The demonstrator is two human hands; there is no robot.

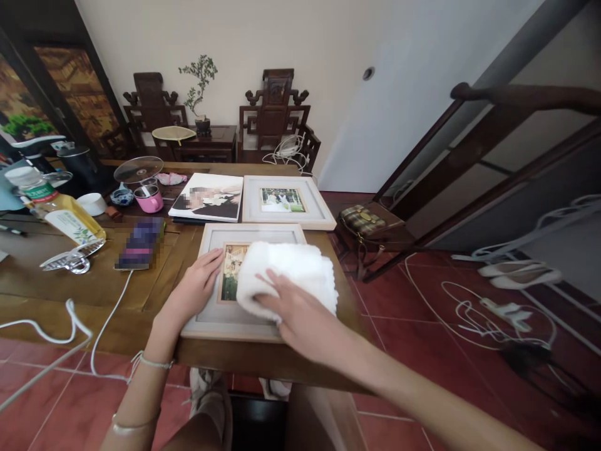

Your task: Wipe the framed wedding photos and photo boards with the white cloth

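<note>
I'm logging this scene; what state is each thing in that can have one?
Near frame: flat, face up, partly covered
Far frame: flat, face up, uncovered
White cloth: folded, on near frame
Left hand: on near frame's left side
Right hand: on white cloth
Bottle: capped, yellow liquid inside
Pink mug: upright
Phone: cable attached, screen blurred

A wooden table (32, 285) bears picture frames (220, 318) and a bottle (70, 216).

A room in a home: carved chairs (275, 100) and a potted tree (201, 78) by the wall (328, 56), framed photos (230, 282) and a pink mug (151, 202) on a table (181, 244), pale shoes (521, 274), red floor tiles (413, 307).
</note>
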